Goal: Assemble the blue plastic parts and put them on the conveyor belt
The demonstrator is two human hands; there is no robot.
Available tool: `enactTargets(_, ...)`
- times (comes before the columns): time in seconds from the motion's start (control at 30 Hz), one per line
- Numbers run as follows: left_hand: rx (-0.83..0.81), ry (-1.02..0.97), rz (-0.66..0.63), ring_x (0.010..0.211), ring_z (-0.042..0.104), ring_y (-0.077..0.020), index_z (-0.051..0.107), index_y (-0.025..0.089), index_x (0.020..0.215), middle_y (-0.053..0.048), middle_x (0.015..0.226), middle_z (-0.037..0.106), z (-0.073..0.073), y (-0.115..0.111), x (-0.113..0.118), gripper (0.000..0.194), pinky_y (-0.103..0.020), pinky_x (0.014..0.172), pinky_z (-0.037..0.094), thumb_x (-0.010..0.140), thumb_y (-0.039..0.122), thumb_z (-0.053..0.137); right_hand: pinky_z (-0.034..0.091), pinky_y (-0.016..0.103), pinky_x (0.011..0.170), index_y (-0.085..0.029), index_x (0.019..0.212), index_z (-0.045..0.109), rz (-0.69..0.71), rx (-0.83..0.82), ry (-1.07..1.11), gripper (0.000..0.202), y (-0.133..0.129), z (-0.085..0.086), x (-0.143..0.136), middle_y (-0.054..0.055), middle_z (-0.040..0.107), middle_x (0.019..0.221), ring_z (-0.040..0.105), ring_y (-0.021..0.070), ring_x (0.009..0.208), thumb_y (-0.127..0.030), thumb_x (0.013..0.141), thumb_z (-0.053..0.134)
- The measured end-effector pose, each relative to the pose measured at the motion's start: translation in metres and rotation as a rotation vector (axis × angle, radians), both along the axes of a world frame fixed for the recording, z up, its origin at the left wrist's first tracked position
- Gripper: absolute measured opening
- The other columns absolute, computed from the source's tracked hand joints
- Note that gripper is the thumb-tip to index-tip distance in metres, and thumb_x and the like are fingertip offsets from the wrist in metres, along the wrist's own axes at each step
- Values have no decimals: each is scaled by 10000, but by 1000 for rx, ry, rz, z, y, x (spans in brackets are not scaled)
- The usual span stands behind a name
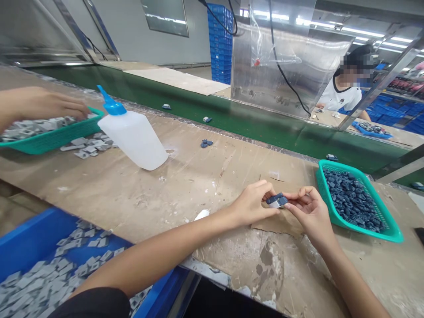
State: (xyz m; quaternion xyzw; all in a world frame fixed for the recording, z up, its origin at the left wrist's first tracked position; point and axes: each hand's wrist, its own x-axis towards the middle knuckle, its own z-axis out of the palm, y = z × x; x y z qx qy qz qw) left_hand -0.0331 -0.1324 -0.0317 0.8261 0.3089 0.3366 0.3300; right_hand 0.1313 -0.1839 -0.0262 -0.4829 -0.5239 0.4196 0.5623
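Observation:
Between my two hands, above the cardboard-covered table, is a small plastic block [274, 204] with a whitish-grey body and dark blue parts on it. My left hand [251, 203] pinches it from the left with thumb and fingers. From the right, the thumb and fingers of my right hand [311, 211] close on its dark blue end; whether that is a separate piece I cannot tell. Just right of my right hand stands a green basket [323, 196] full of small dark blue pieces. A small white object [202, 214] lies beside my left forearm.
A white bottle with a blue nozzle [135, 139] stands tilted. Another person's hand [49, 104] reaches over a green basket [43, 143] of grey pieces. A blue bin [20, 229] holds more. Assembled blocks [207, 119] lie on the green belt [245, 128]. Someone [344, 92] sits across.

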Motion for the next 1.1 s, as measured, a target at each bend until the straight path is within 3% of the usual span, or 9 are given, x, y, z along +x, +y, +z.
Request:
enactTargets(0.23, 66, -84, 66, 602, 482, -83, 546, 142, 681, 29, 670, 512, 7, -8, 0, 114, -193, 558, 373, 608, 158, 632, 483, 295, 799, -213, 755, 437, -56, 78, -26, 292, -9, 1, -9, 11, 629, 787, 605, 184, 912, -259, 685, 716)
enactTargets(0.4, 189, -122, 69, 590, 472, -82, 557, 136, 693, 23, 661, 498, 9, -12, 1, 104, -193, 540, 378, 613, 151, 622, 471, 278, 772, -216, 755, 430, 5, 3, 137, 307, -11, 3, -4, 17, 637, 801, 607, 168, 855, -265, 685, 724)
enactTargets(0.57, 414, -214, -83, 705, 542, -107, 590, 121, 934, -32, 780, 550, 12, -15, -4, 234, -206, 640, 453, 703, 153, 589, 454, 232, 694, -223, 807, 459, 254, -174, 264, 320, -13, 19, 3, 9, 610, 822, 585, 151, 799, -295, 655, 732)
enactTargets(0.67, 494, -229, -116, 777, 561, -116, 575, 138, 1011, -61, 856, 574, 19, -21, -7, 246, -213, 690, 479, 766, 160, 560, 449, 291, 744, -224, 924, 484, 490, -274, 313, 332, -18, 29, 4, 38, 589, 876, 575, 179, 837, -372, 698, 676)
enactTargets(0.73, 540, -217, -132, 826, 563, -126, 556, 160, 1059, -67, 898, 584, 24, -26, -8, 270, -224, 717, 488, 789, 161, 547, 450, 320, 750, -217, 964, 489, 566, -309, 355, 358, -22, 31, 2, 45, 577, 856, 575, 184, 804, -400, 705, 654)
enactTargets(0.87, 598, -208, -145, 872, 554, -138, 502, 145, 1145, -87, 945, 583, 29, -32, -10, 341, -241, 740, 493, 807, 153, 543, 457, 271, 647, -222, 885, 485, 465, -269, 439, 376, -27, 27, -6, 16, 534, 783, 550, 156, 693, -400, 637, 703)
enactTargets(1.1, 645, -158, -67, 743, 533, -120, 496, 153, 1153, -60, 861, 576, 29, -38, -11, 341, -238, 645, 494, 814, 158, 531, 420, 197, 568, -217, 750, 404, 393, -243, 506, 397, -31, 23, -13, -18, 475, 713, 483, 109, 615, -386, 609, 735)
